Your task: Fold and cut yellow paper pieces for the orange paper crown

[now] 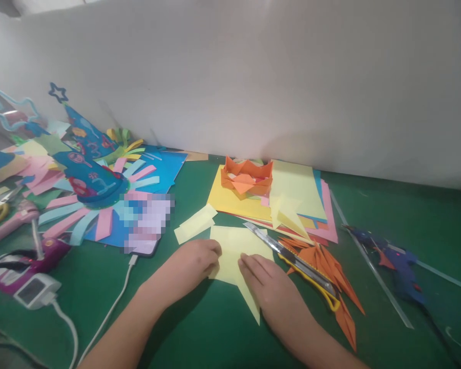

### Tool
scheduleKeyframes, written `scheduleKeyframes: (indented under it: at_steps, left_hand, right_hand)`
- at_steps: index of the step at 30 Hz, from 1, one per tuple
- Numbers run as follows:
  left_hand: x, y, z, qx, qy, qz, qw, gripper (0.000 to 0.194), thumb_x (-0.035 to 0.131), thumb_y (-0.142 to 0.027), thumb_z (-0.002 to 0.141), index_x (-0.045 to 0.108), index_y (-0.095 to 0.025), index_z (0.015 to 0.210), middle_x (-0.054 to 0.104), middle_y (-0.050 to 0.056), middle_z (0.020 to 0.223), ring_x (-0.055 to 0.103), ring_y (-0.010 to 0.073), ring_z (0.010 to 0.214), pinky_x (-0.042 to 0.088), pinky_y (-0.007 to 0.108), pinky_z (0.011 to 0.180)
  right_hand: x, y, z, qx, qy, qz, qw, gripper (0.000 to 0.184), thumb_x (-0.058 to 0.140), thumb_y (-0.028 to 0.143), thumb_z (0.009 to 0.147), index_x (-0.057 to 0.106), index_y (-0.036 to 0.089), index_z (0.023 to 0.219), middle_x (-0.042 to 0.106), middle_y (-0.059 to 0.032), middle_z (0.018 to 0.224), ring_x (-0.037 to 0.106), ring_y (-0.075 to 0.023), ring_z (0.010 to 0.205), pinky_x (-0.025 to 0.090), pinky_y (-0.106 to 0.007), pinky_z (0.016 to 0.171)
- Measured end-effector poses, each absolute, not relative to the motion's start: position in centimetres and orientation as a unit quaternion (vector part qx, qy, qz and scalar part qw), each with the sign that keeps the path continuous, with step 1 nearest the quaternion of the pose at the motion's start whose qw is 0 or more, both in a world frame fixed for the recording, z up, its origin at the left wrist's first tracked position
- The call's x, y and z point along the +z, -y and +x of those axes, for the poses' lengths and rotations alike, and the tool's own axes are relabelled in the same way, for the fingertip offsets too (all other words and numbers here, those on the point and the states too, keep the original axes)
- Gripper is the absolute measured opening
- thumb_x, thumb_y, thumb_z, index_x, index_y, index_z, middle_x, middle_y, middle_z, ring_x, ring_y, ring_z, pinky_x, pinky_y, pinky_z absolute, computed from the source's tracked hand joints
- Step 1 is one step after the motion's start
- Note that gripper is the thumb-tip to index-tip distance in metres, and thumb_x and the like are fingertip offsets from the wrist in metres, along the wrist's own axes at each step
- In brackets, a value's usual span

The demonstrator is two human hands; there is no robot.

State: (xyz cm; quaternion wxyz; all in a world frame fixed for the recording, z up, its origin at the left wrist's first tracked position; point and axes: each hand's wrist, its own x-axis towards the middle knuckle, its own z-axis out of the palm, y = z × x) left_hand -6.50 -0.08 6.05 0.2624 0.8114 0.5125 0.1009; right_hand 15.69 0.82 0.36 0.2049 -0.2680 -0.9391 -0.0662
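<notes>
A pale yellow sheet of paper lies on the green table in front of me, with a pointed flap reaching toward me. My left hand is closed on the sheet's left edge, its fingers curled and partly hidden. Across the right part of the same sheet lies my right hand, fingers stretched out and pressing the paper flat. Just beyond that hand rests a yellow utility knife, its blade end over the sheet's upper right corner. Several folded orange paper pieces lie beneath and beside the knife.
Small yellow strips sit beyond my left hand. An orange paper crown stands on stacked coloured sheets. At right are a blue glue gun and a glue stick. Decorated cone hats, a phone and cables occupy the left.
</notes>
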Motion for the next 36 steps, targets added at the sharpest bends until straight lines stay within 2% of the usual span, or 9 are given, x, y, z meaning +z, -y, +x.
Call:
scheduleKeyframes:
  at_steps: [4,7,9,14,19,25,27,31,36]
  left_hand:
    - [6.6,0.2,-5.3,0.064,-0.537,0.808,0.236,0.02,0.043,-0.003,0.08,0.053,-0.015,0.067,0.058,0.003,0.081,0.055,0.012,0.065,0.038,0.024,0.057]
    - [5.6,1.4,-3.2,0.005,-0.539,0.826,0.167,0.017,0.046,-0.004,0.08,0.059,-0.015,0.081,0.061,0.006,0.083,0.057,0.0174,0.071,0.042,0.027,0.059]
    - [4.3,2.7,-1.6,-0.019,-0.479,0.867,0.135,0.016,0.049,-0.005,0.077,0.061,-0.014,0.083,0.062,0.007,0.08,0.058,0.0195,0.07,0.044,0.028,0.058]
    - [1.6,5.4,0.4,0.028,-0.45,0.886,0.105,0.01,0.054,-0.012,0.078,0.06,-0.014,0.086,0.063,0.009,0.083,0.057,0.0215,0.07,0.047,0.03,0.053]
    - [0.7,5.7,-0.2,0.101,-0.438,0.891,0.06,0.012,0.053,-0.013,0.077,0.059,-0.014,0.088,0.063,0.011,0.086,0.058,0.0243,0.077,0.051,0.034,0.06]
    - [-0.2,5.1,0.1,0.149,-0.494,0.855,0.052,0.012,0.048,-0.008,0.084,0.058,-0.014,0.082,0.063,0.005,0.08,0.058,0.0191,0.068,0.052,0.032,0.059]
    - [-0.1,4.8,0.3,0.155,-0.505,0.846,0.07,0.003,0.055,-0.013,0.084,0.058,-0.014,0.083,0.063,0.005,0.084,0.059,0.0197,0.072,0.054,0.034,0.064]
    - [0.6,4.2,0.3,0.176,-0.512,0.837,0.077,0.015,0.065,-0.029,0.079,0.059,-0.016,0.083,0.063,0.006,0.088,0.059,0.0232,0.085,0.054,0.04,0.08]
    - [1.3,3.9,0.0,0.169,-0.554,0.811,0.08,0.016,0.067,-0.031,0.077,0.059,-0.017,0.078,0.06,0.009,0.101,0.05,0.032,0.113,0.049,0.049,0.092]
  right_hand:
    - [0.0,-0.5,15.7,-0.079,0.938,-0.276,0.193,0.047,0.034,-0.005,0.079,0.057,0.009,0.119,0.065,-0.0161,0.112,0.062,-0.0238,0.096,0.055,-0.037,0.079]
    - [-0.3,-0.2,15.5,-0.061,0.929,-0.314,0.189,0.044,0.035,-0.002,0.081,0.06,0.011,0.115,0.067,-0.0123,0.11,0.063,-0.0208,0.093,0.056,-0.031,0.077]
    - [-0.4,-0.2,15.4,-0.054,0.929,-0.317,0.183,0.042,0.037,0.0,0.081,0.06,0.013,0.114,0.068,-0.0106,0.109,0.064,-0.0196,0.093,0.056,-0.029,0.077]
    - [-0.4,-0.3,15.7,-0.091,0.949,-0.253,0.166,0.047,0.042,-0.002,0.073,0.057,0.005,0.117,0.063,-0.0169,0.118,0.061,-0.0241,0.1,0.054,-0.035,0.082]
    - [-0.1,-0.1,16.2,-0.088,0.952,-0.242,0.168,0.046,0.039,0.001,0.074,0.057,0.004,0.116,0.061,-0.0174,0.12,0.059,-0.024,0.106,0.053,-0.034,0.084]
    - [-0.4,0.5,16.5,-0.08,0.95,-0.237,0.186,0.044,0.039,0.002,0.077,0.057,0.003,0.117,0.06,-0.0178,0.122,0.055,-0.0249,0.114,0.05,-0.035,0.091]
    - [-0.5,0.5,16.5,-0.081,0.949,-0.241,0.187,0.043,0.039,0.001,0.077,0.058,0.002,0.115,0.06,-0.0183,0.121,0.055,-0.025,0.113,0.05,-0.035,0.092]
    - [-0.2,0.4,16.4,-0.084,0.95,-0.235,0.185,0.044,0.036,0.001,0.075,0.061,0.001,0.112,0.062,-0.0168,0.12,0.056,-0.0248,0.112,0.051,-0.034,0.091]
    - [0.2,0.4,16.6,-0.059,0.951,-0.239,0.187,0.047,0.037,0.005,0.076,0.059,0.002,0.117,0.059,-0.0159,0.124,0.051,-0.025,0.118,0.049,-0.035,0.093]
